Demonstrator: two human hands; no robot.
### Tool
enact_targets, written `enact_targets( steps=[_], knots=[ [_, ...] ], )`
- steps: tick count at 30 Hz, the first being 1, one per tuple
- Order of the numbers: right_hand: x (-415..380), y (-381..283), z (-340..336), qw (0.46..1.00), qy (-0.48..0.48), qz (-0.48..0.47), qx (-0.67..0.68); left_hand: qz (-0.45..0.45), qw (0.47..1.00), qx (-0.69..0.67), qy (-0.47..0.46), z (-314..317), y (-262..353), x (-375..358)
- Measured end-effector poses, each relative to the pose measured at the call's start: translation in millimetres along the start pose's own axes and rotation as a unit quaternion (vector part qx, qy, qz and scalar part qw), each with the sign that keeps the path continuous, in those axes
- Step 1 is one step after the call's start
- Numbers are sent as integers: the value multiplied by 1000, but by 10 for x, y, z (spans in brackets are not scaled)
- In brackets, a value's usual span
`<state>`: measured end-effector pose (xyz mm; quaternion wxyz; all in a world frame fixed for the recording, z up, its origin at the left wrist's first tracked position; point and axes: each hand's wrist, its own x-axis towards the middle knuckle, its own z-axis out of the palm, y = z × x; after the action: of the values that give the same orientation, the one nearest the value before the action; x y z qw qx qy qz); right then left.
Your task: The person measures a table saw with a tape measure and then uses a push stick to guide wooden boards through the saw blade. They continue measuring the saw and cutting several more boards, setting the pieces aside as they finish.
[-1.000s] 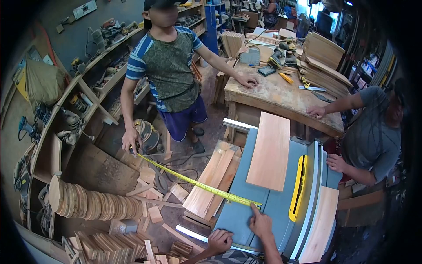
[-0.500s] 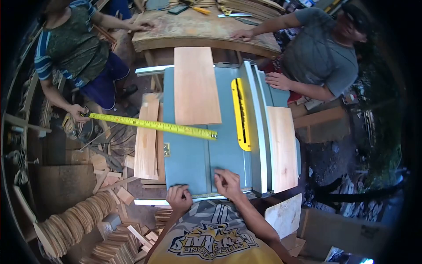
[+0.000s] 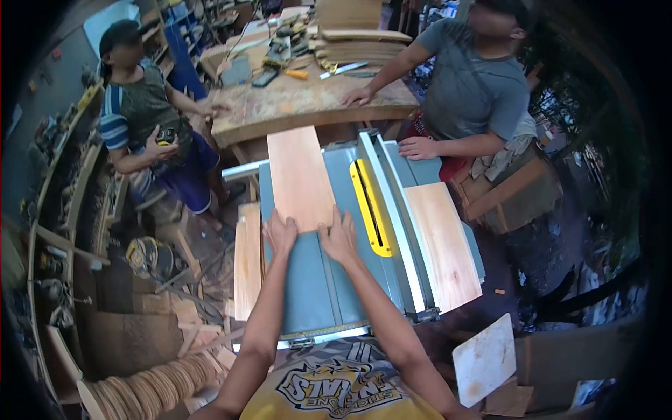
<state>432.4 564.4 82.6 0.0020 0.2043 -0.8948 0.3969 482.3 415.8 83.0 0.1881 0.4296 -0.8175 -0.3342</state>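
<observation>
A pale wooden board lies on the blue-grey top of a table saw, left of the yellow insert with the blade slot. My left hand grips the board's near left corner, and my right hand holds its near right corner. The metal fence runs to the right of the insert. Beyond it, a second board rests on the right side of the saw.
A person at the left holds a tape measure; another at the right rests a hand by the saw. A workbench with tools stands behind. Boards lean at left; stacked wood pieces lie lower left.
Both my hands have moved forward from the saw's near edge and taken hold of the board. The extended yellow tape is gone from over the saw. The view has tilted up.
</observation>
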Motion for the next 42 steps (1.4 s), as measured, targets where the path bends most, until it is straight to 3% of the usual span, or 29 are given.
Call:
enact_targets(
  steps=[1, 6, 8, 10, 12, 15, 18, 20, 21, 23, 26, 33, 37, 42],
  knots=[
    [130, -12, 102, 998, -5, 56, -19, -14, 1000, 3, 6, 63, -27, 1],
    [-10, 22, 35, 993, -42, 100, 46, -67, 996, -39, 34, 146, -179, -33],
    [-254, 147, -35, 993, -25, 100, 60, -36, 991, -128, 10, 115, -457, -168],
    [-642, 348, -76, 992, -14, 110, 62, -27, 980, -194, -32, -17, -652, -519],
    [-951, 444, -276, 986, -37, 151, 54, -130, 958, -251, -44, -273, -545, -980],
    [-1564, 315, -739, 968, -104, 222, 61, -202, 915, -340, -84, -444, -655, -1615],
    [-1909, 304, -1064, 941, -165, 280, 91, -251, 911, -290, -155, -627, -621, -2198],
    [-2100, 384, -1231, 909, -212, 345, 103, -226, 926, -273, -131, -621, -659, -2599],
    [-2260, 412, -1236, 929, -165, 316, 100, -211, 937, -256, -104, -607, -632, -2810],
    [-2502, 500, -1355, 933, -169, 307, 87, -143, 957, -246, -65, -575, -709, -3115],
    [-2918, 630, -1542, 947, -143, 271, 97, -186, 936, -284, -92, -590, -812, -3565],
    [-4013, 1380, -1971, 968, -79, 218, 100, -191, 943, -253, -100, -390, -829, -4801],
    [-4389, 1539, -2367, 942, -88, 274, 171, -201, 927, -278, -152, -409, -823, -5322],
    [-4612, 1634, -2445, 945, -94, 253, 185, -183, 930, -273, -162, -507, -794, -5618]
  ],
)
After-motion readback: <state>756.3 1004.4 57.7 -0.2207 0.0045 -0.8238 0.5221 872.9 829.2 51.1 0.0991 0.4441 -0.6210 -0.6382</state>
